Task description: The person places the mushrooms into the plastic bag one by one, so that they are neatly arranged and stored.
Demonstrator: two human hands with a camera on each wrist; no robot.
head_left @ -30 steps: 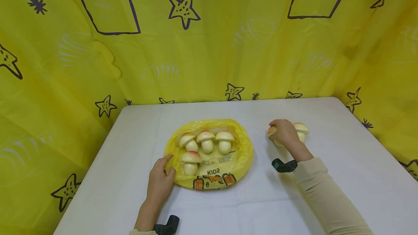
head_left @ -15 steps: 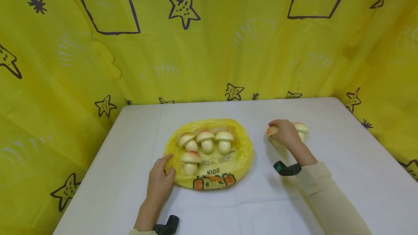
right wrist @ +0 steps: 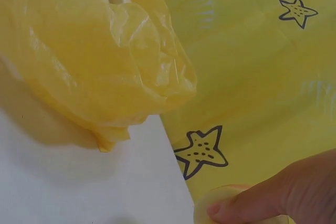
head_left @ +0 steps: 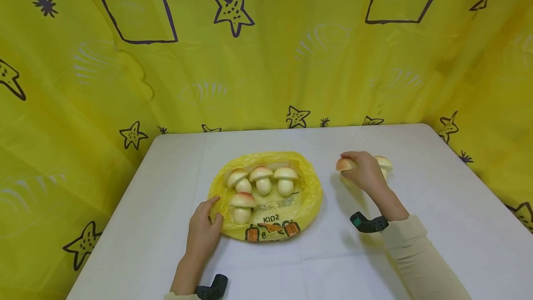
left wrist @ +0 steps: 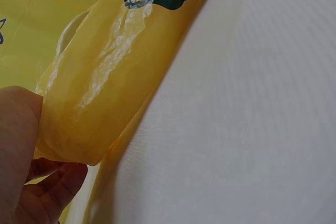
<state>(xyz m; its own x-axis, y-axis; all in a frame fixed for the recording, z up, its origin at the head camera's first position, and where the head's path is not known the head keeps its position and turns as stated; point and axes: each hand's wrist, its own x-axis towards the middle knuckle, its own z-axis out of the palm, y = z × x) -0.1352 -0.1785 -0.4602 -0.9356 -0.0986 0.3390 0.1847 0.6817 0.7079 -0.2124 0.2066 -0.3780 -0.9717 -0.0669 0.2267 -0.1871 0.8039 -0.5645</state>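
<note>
My right hand (head_left: 363, 170) grips a toy mushroom (head_left: 344, 165) with a reddish cap, at the right of the table in the head view. The right wrist view shows the thumb pressed on the pale mushroom (right wrist: 207, 208). Close behind that hand stands another mushroom (head_left: 384, 163), partly hidden. A yellow plastic bag (head_left: 314, 189), its rim folded down, lies mid-table with several mushrooms (head_left: 262, 179) inside. My left hand (head_left: 204, 226) holds the bag's left edge; in the left wrist view the bag wall (left wrist: 100, 119) sits between thumb and fingers.
A white-covered table (head_left: 291, 272) lies under everything. Yellow sheeting (head_left: 266, 68) printed with stars and fish hangs behind the table and at both sides. Each wrist wears a black camera band (head_left: 368, 222).
My right hand has shifted slightly left with the mushroom, away from the one behind it. The left hand and the bag stay in place.
</note>
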